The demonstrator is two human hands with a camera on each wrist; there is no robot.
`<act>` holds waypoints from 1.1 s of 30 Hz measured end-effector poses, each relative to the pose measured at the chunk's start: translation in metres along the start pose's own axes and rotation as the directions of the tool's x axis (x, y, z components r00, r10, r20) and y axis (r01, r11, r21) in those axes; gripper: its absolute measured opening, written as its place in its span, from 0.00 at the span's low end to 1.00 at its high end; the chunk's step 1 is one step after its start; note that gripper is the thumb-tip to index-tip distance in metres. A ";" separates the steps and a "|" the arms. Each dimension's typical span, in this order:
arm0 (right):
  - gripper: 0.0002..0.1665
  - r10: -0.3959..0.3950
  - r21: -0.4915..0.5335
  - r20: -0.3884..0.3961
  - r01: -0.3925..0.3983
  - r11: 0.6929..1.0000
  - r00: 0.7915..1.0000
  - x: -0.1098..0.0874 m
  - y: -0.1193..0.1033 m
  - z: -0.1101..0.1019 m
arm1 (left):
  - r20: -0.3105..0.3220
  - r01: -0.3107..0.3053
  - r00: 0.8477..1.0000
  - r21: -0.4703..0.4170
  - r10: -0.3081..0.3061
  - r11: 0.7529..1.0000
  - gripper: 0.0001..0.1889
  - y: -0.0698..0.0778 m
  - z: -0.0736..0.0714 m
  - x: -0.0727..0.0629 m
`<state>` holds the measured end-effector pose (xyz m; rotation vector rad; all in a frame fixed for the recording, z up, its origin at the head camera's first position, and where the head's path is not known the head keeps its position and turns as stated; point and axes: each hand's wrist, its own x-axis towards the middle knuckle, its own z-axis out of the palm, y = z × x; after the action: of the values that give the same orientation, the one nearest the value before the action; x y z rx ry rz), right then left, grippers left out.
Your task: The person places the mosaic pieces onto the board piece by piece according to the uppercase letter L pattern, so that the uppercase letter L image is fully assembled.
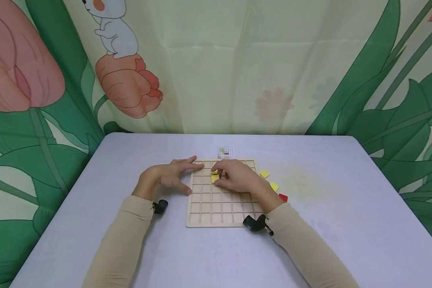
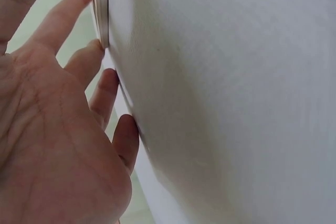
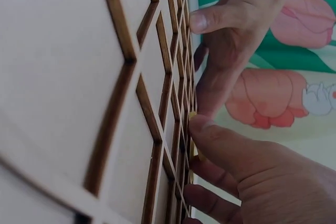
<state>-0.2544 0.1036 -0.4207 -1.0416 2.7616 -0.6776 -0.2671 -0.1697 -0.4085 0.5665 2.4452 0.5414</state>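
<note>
A wooden grid board (image 1: 201,219) lies on the table, its square cells divided by thin raised strips. My left hand (image 1: 171,175) steadies the board's left side, fingers spread and fairly straight, with the thumb at the edge; in the left wrist view, fingertips (image 2: 97,45) meet the rim. Over the upper middle cells, my right hand (image 1: 237,176) pinches a yellow square tile (image 1: 214,172) between thumb and fingers, partly hidden by them. Just below it, another yellow tile (image 1: 215,179) lies in the grid beside the thumb. In the right wrist view, yellow (image 3: 192,116) shows at the thumb tip.
Beyond the board's far edge lies a small printed grid card (image 1: 225,151) with coloured marks. To the right of the board are a yellow tile (image 1: 264,174), a second yellow piece (image 1: 274,187) and a red one (image 1: 283,197). A patterned curtain (image 1: 209,88) hangs behind the table.
</note>
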 end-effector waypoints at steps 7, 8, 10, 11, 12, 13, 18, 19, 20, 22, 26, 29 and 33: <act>0.23 0.005 0.007 0.018 -0.005 1.000 1.000 0.000 -0.001 -0.002 | 0.004 0.010 1.000 0.000 -0.010 1.000 0.53 0.000 0.001 0.000; 0.23 0.004 0.014 0.021 -0.004 1.000 1.000 -0.001 -0.001 -0.003 | 0.004 0.008 1.000 0.001 -0.008 1.000 0.53 0.000 0.001 0.000; 0.22 0.002 0.025 0.025 -0.002 1.000 1.000 -0.001 -0.001 -0.004 | 0.008 0.005 1.000 0.001 -0.005 1.000 0.53 0.000 0.001 -0.001; 0.22 0.000 0.027 0.026 0.000 1.000 1.000 -0.001 -0.001 -0.005 | 0.006 0.001 1.000 0.000 -0.001 1.000 0.53 0.001 0.001 -0.001; 0.21 -0.003 0.028 0.027 0.002 1.000 1.000 -0.001 -0.001 -0.005 | 0.005 0.000 1.000 0.000 0.000 1.000 0.53 0.001 0.001 -0.001; 0.21 -0.006 0.029 0.027 0.005 1.000 1.000 0.000 -0.001 -0.005 | 0.003 -0.003 1.000 0.000 0.003 1.000 0.53 0.001 0.001 -0.002; 0.21 -0.019 0.038 0.025 0.018 0.999 0.999 0.001 0.000 -0.005 | 0.001 -0.040 0.999 -0.019 0.040 0.999 0.53 -0.002 0.000 -0.002; 0.22 -0.021 0.055 0.025 0.020 0.998 0.999 0.000 0.000 -0.005 | 0.002 -0.044 0.999 -0.021 0.044 0.999 0.53 -0.002 0.000 -0.002; 0.21 -0.022 0.068 0.024 0.021 0.997 0.999 0.000 0.002 -0.005 | 0.003 -0.043 0.999 -0.020 0.043 0.999 0.53 -0.002 0.000 -0.002; 0.21 -0.025 0.094 0.021 0.023 0.995 0.999 -0.001 0.004 -0.007 | 0.004 -0.040 0.999 -0.016 0.040 0.999 0.53 -0.002 -0.001 -0.002; 0.19 -0.004 0.125 0.016 0.002 0.992 1.000 -0.007 0.010 -0.015 | -0.002 -0.031 1.000 -0.003 0.031 1.000 0.53 0.000 -0.001 -0.002; 0.18 0.002 0.128 0.017 -0.005 0.992 1.000 -0.011 0.015 -0.020 | -0.004 -0.026 1.000 0.000 0.026 1.000 0.53 0.001 -0.001 -0.001; 0.18 -0.014 0.130 0.008 0.012 0.991 1.000 -0.018 0.021 -0.025 | -0.004 -0.022 1.000 -0.003 0.022 1.000 0.53 0.000 0.000 -0.001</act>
<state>-0.2594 0.1387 -0.4086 -1.0336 2.6639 -0.8397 -0.2667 -0.1699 -0.4076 0.5926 2.4442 0.5563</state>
